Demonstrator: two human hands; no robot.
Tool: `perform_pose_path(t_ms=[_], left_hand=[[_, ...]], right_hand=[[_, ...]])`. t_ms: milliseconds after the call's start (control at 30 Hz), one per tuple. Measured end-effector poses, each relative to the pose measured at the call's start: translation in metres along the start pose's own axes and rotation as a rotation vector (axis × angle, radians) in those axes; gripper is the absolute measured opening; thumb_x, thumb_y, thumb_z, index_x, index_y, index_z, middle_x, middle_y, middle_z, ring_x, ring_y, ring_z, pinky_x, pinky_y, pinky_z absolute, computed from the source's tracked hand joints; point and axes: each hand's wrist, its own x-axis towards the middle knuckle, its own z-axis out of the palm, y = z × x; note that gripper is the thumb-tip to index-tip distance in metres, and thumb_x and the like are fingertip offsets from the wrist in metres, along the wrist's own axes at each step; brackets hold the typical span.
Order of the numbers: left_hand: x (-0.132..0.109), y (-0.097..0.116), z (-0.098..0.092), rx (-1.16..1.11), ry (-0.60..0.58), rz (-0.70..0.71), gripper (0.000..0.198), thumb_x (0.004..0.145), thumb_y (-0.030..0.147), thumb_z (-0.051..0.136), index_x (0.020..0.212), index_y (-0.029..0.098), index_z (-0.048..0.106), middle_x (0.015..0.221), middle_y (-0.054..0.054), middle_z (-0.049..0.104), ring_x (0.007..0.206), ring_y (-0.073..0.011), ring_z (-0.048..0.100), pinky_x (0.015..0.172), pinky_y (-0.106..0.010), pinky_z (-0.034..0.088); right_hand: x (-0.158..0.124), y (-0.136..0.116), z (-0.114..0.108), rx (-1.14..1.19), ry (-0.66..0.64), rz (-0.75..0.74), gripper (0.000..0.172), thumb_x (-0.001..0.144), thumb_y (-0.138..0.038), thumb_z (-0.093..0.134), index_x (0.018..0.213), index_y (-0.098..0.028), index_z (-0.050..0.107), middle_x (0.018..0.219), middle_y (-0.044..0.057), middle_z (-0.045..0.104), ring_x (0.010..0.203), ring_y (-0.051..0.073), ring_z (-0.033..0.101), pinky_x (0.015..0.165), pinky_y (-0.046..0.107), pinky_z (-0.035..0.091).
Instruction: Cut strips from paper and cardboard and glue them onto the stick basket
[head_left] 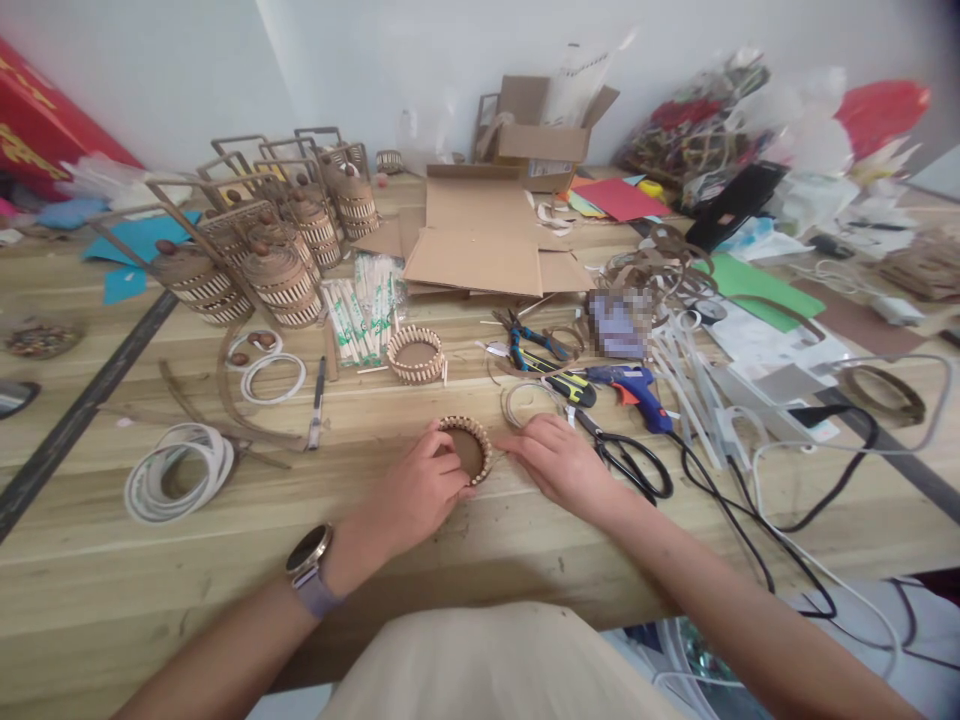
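Both hands, left (420,490) curled, right (559,460) flat, on small ring basket (469,448)

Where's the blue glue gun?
In the head view the blue glue gun lies on the table right of centre, just behind the black scissors, beyond the right hand; the left hand grips the small round basket.

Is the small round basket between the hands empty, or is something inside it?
Empty: the basket shows a bare brown base inside its ring of sticks; the left hand covers one edge.
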Motion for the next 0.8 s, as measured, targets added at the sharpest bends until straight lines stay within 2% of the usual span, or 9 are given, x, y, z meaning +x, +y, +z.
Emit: perform_pose_path(t_ms=[200, 400, 533, 633, 700, 800], left_hand=[[0.002, -0.003, -0.001, 0.014, -0.031, 0.045, 0.018, 0.094, 0.023, 0.062, 0.078, 0.019, 0.067, 0.083, -0.001, 0.071, 0.104, -0.0233, 0.053, 0.115, -0.052, 0.032], [0.004, -0.002, -0.007, 0.004, -0.053, 0.051, 0.016, 0.093, 0.022, 0.063, 0.079, 0.018, 0.069, 0.08, 0.0, 0.07, 0.104, -0.0226, 0.053, 0.115, -0.048, 0.034], [0.007, 0.01, -0.018, 0.077, -0.071, -0.044, 0.018, 0.093, 0.027, 0.064, 0.081, 0.018, 0.072, 0.079, -0.002, 0.069, 0.107, -0.0256, 0.052, 0.116, -0.054, 0.029], [0.013, 0.022, -0.017, 0.132, -0.036, -0.148, 0.02, 0.09, 0.036, 0.067, 0.088, 0.017, 0.074, 0.083, -0.004, 0.069, 0.106, -0.0288, 0.051, 0.113, -0.058, 0.031], [0.018, 0.028, -0.011, 0.16, -0.014, -0.18, 0.02, 0.09, 0.035, 0.068, 0.09, 0.015, 0.074, 0.085, -0.005, 0.069, 0.103, -0.0287, 0.052, 0.109, -0.055, 0.036], [0.023, 0.033, 0.0, 0.158, 0.035, -0.175, 0.014, 0.091, 0.025, 0.067, 0.084, 0.015, 0.072, 0.084, -0.004, 0.07, 0.098, -0.0265, 0.052, 0.102, -0.049, 0.041]], right_hand=[[0.009, 0.009, 0.001, -0.012, -0.028, -0.13, 0.028, 0.099, -0.012, 0.043, 0.109, -0.019, 0.069, 0.081, 0.004, 0.07, 0.078, 0.019, 0.059, 0.086, 0.033, 0.044], [0.014, 0.014, 0.006, 0.007, -0.045, -0.181, 0.028, 0.1, -0.014, 0.043, 0.105, -0.02, 0.07, 0.084, 0.004, 0.071, 0.079, 0.018, 0.059, 0.09, 0.035, 0.042], [0.015, 0.014, 0.008, 0.028, -0.063, -0.18, 0.028, 0.101, -0.016, 0.042, 0.102, -0.018, 0.07, 0.083, 0.005, 0.07, 0.079, 0.019, 0.058, 0.086, 0.034, 0.043], [0.015, 0.012, 0.008, 0.036, -0.071, -0.172, 0.028, 0.102, -0.018, 0.042, 0.101, -0.017, 0.07, 0.082, 0.005, 0.069, 0.078, 0.019, 0.058, 0.083, 0.034, 0.044], [0.014, 0.012, 0.009, 0.038, -0.072, -0.164, 0.028, 0.102, -0.018, 0.042, 0.101, -0.017, 0.07, 0.081, 0.006, 0.068, 0.078, 0.019, 0.058, 0.081, 0.034, 0.044], [0.012, 0.012, 0.009, 0.041, -0.072, -0.153, 0.027, 0.101, -0.018, 0.043, 0.102, -0.017, 0.07, 0.082, 0.006, 0.068, 0.078, 0.02, 0.058, 0.081, 0.035, 0.045]])
